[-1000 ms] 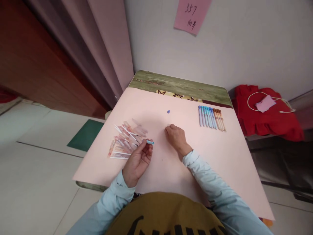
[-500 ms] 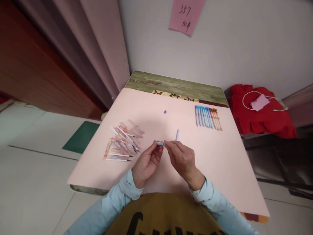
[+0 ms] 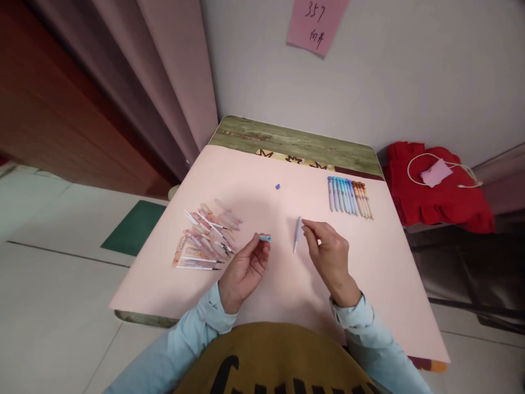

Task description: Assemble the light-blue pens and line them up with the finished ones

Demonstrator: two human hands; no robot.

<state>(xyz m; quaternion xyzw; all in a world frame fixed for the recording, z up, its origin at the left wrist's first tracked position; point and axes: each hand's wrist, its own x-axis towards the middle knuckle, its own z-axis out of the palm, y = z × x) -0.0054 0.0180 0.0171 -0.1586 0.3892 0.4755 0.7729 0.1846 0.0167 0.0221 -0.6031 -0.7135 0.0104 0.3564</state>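
Between the thumb and fingers of my left hand [image 3: 245, 268] is a short light-blue pen piece [image 3: 265, 238], its end pointing right. My right hand [image 3: 330, 251] has thumb and forefinger closed at the right edge of a lavender pen barrel [image 3: 298, 229], near its upper end. A thin white tip sticks out of the barrel's lower end. Farther back on the table lies a small dark-blue piece [image 3: 278, 186]. Left of my left hand is a loose heap of clear pinkish pen barrels and white refills [image 3: 207, 235].
At the back right, several pens [image 3: 348, 196] with blue and brown tops lie in a row on the pink table covering [image 3: 262, 169]. A red cloth [image 3: 438, 208] with a white cord is beyond the right edge. A pink note [image 3: 315, 27] hangs on the wall.
My right hand has moved right, away from the light-blue piece, to the lavender barrel. My left hand still holds the light-blue piece in nearly the same place.
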